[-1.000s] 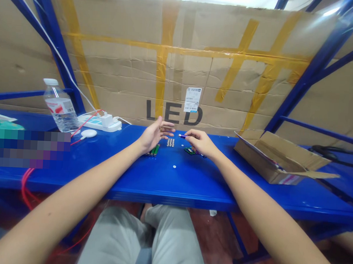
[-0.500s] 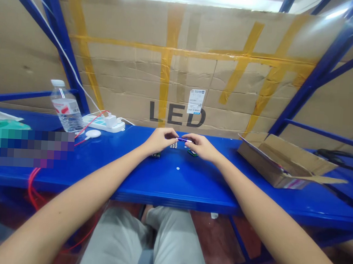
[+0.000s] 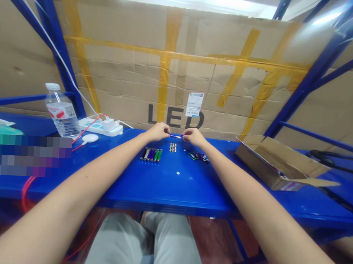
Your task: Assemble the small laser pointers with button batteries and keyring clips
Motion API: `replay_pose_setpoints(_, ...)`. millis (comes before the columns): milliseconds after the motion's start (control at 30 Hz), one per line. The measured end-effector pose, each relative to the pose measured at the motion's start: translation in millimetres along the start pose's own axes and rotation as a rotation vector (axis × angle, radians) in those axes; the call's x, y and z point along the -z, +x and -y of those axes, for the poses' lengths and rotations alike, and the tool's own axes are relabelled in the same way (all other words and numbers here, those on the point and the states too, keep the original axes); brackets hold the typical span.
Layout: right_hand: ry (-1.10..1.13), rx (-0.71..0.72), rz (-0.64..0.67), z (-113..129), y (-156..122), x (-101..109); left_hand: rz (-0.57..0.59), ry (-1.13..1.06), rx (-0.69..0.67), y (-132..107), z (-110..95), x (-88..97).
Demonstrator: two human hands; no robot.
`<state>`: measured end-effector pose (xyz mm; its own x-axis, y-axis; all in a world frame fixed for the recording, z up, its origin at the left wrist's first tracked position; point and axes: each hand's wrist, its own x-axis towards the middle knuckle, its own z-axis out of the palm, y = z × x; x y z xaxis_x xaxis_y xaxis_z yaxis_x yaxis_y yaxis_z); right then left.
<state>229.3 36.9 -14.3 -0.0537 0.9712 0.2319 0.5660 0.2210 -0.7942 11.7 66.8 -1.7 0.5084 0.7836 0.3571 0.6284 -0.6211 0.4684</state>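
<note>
A slim purple tube (image 3: 175,136), which looks like a mini flashlight, lies lengthwise between my two hands near the table's back edge. My left hand (image 3: 159,132) pinches its left end, and my right hand (image 3: 194,137) pinches the right end. Just in front sit several small silver round pieces (image 3: 173,147) in a neat block. Below my left hand is a row of mini flashlights (image 3: 151,154) in black, silver, purple and green. Coloured carabiners (image 3: 197,156) lie in a group under my right wrist, partly hidden by the forearm.
An open cardboard box (image 3: 277,165) stands at the right. To the left are a water bottle (image 3: 63,112), a power strip (image 3: 101,126) with cables, and a white round puck (image 3: 90,138) with a red cord. A large cardboard panel (image 3: 131,82) walls off the blue table's back.
Both hands have moved slightly forward, away from me, still on the purple tube. More of the flashlight row and the carabiners shows now. The view has shifted a little.
</note>
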Motion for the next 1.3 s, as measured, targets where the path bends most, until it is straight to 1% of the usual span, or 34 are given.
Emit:
replay_pose_setpoints(167, -0.174, -0.027, -0.029, -15.5, 11.3, -15.3, 0.110, 0.076, 0.072, 6.5, 14.6, -12.6)
replay_pose_setpoints(267, -0.223, -0.036, -0.022, -19.9, 9.9, -19.0, 0.147, 0.090, 0.096, 6.9, 18.5, -14.5)
replay_pose_setpoints(367, -0.273, -0.042, -0.005, -20.2, 7.0, -19.5, 0.176, 0.107, 0.087, 6.8, 18.6, -14.7)
replay_pose_setpoints(567, -0.324, -0.025, 0.019, -20.1, 2.9, -18.1, 0.168, 0.133, 0.075, 2.9, 16.4, -16.7)
replay_pose_setpoints(733, -0.355, -0.012, 0.037, -22.1, 2.8, -17.8, 0.174, 0.200, 0.043, 1.0, 15.2, -18.0)
replay_pose_setpoints(867, -0.358, 0.010, 0.042, -24.5, 3.9, -17.5, 0.193, 0.246, 0.025, 1.6, 14.3, -18.6)
replay_pose_setpoints(967, -0.348, 0.018, 0.045, -24.2, 3.2, -16.3, 0.188, 0.231, 0.026, 1.2, 15.4, -18.5)
replay_pose_setpoints(1067, -0.376, 0.019, 0.042, -21.4, 0.7, -14.6, 0.155, 0.195, 0.029, -1.3, 18.9, -15.5)
replay_pose_setpoints(1133, -0.406, 0.015, 0.029, -18.8, -1.6, -12.8, 0.133, 0.190, 0.036, -4.6, 22.1, -10.2)
replay_pose_setpoints(1200, -0.433, 0.009, -0.001, -15.8, -4.3, -10.2, 0.133, 0.201, 0.040, -8.9, 25.1, -1.5)
replay_pose_setpoints(1300, -0.459, 0.046, -0.087, -8.1, -9.4, -5.4, 0.180, 0.210, 0.053, -15.6, 26.9, 15.6)
